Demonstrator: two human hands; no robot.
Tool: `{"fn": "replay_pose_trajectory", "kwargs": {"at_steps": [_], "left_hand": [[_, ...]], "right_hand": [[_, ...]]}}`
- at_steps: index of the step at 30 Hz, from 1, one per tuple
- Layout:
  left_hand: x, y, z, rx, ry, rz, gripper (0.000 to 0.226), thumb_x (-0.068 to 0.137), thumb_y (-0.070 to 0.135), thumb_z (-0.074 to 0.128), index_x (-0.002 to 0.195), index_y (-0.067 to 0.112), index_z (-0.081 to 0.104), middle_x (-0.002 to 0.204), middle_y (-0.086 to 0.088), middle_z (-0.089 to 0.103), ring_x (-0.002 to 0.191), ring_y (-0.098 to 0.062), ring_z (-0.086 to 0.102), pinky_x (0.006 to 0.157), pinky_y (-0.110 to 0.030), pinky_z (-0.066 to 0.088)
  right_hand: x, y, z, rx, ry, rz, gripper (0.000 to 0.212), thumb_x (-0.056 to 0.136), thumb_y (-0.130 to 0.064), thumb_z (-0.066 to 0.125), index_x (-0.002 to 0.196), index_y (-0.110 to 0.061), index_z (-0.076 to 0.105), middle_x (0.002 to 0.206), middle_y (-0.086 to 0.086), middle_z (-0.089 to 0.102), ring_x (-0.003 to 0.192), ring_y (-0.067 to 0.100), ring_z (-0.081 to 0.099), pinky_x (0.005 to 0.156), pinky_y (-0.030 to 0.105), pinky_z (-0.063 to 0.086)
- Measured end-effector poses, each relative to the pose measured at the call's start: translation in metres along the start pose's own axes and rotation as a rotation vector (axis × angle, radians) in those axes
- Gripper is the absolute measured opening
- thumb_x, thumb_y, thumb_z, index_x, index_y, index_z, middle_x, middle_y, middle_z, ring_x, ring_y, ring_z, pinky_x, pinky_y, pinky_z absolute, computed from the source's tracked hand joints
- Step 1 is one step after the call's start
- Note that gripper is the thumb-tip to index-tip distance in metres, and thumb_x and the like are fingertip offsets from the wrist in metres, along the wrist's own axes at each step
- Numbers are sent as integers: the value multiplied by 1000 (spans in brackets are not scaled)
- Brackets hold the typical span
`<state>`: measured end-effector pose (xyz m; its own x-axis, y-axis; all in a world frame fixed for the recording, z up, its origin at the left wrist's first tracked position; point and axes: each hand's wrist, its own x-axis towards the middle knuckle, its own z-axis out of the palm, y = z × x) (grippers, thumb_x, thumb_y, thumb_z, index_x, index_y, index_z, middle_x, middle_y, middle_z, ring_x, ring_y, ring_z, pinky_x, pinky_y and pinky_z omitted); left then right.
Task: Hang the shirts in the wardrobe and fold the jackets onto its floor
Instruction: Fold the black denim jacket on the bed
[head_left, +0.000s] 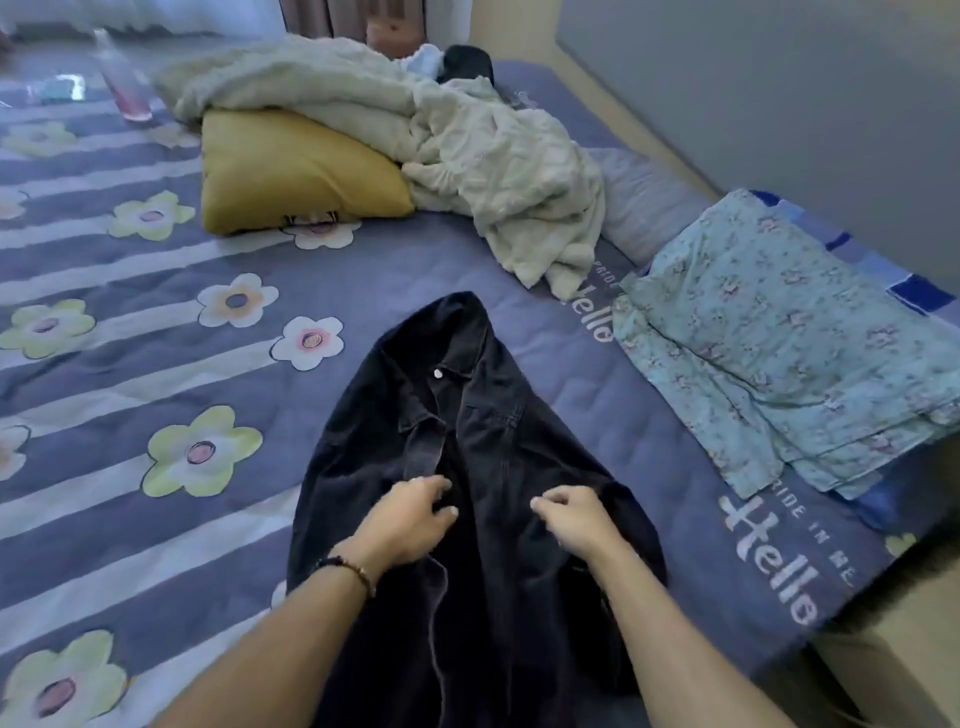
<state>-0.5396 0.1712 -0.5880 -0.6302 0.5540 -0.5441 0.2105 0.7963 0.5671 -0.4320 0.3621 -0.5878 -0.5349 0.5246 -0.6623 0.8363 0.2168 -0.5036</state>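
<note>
1. Bed (156, 322), blue flowered striped cover.
2. Dark jacket (467, 441) spread flat near front edge.
3. Yellow pillow (291, 171) under pale blanket (467, 140).
4. Folded floral cloth (779, 338) at right.
5. Bottle (122, 78) far left.

A wide bed (156, 312) is filling most of the view, wearing a purple-blue sheet with pale stripes and big flowers. A mustard pillow (296, 171) is lying near its far side, with a crumpled pale green blanket (467, 145) spilling over it. A folded floral cloth (779, 338) is resting by the right edge. A grey wall (779, 93) is running along the right. Curtains (332, 18) are hanging at the far end. Soft, dim light is falling evenly.
</note>
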Motion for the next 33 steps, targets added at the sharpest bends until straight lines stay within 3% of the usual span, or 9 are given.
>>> {"fn": "replay_pose_trajectory", "kwargs": {"at_steps": [4,7,14,18,22,24,26,30,33], "left_hand": [[43,-25,61,-146,-83,-76,48,99,25,51,146,18,44,142,-5,55,126,-18,54,101,-21,42],[69,-35,84,-179,-68,-89,49,99,22,49,148,17,41,140,-6,55,126,-19,53,100,-20,42],[110,5,110,-576,-54,-265,48,94,33,63,133,12,44,93,-2,65,77,-23,71,61,-32,57],[125,47,100,-654,-37,-285,19,94,4,58,110,-1,49,68,-8,62,51,-16,66,46,-24,51],[149,143,82,-933,-153,-161,10,94,-7,54,89,2,53,51,-1,58,45,-9,60,48,-21,52],[168,198,74,-1113,-175,-139,23,94,-11,49,82,8,47,60,-6,62,53,-12,65,55,-23,58],[187,243,67,-1196,-228,-122,24,93,-14,46,86,9,49,80,-13,67,74,-19,70,70,-26,59],[217,266,70,-780,-106,11,13,92,5,60,103,13,59,88,-5,70,80,-18,67,74,-28,56],[234,227,76,-209,156,92,21,91,14,54,106,22,65,93,5,70,86,-18,65,75,-30,51]], "right_hand": [[46,28,43,29,-42,47,43,89,-33,65,117,-1,62,105,9,67,100,22,63,94,39,48],[66,33,70,-141,59,78,81,79,-49,73,141,-8,39,138,12,48,126,30,50,99,36,42],[90,51,62,-404,5,-132,17,93,-30,50,92,-19,62,100,6,69,95,30,63,72,34,46],[103,51,13,29,38,-75,22,86,-21,55,65,-17,61,69,0,69,74,21,63,69,33,49],[96,59,-56,534,-45,-45,23,90,-14,53,77,-10,71,75,0,69,74,14,61,67,27,45],[90,65,-85,919,-112,25,26,95,-23,49,92,-12,72,88,5,73,83,17,65,74,29,46],[100,75,-107,790,-31,-44,16,94,-27,60,93,-16,71,89,2,75,84,14,68,73,27,49],[158,81,-142,263,215,-88,25,89,-18,66,67,-17,54,65,-2,60,71,21,59,60,32,39],[209,77,-181,271,619,233,15,99,-22,50,101,-9,57,102,11,64,103,34,57,77,37,40]]}}
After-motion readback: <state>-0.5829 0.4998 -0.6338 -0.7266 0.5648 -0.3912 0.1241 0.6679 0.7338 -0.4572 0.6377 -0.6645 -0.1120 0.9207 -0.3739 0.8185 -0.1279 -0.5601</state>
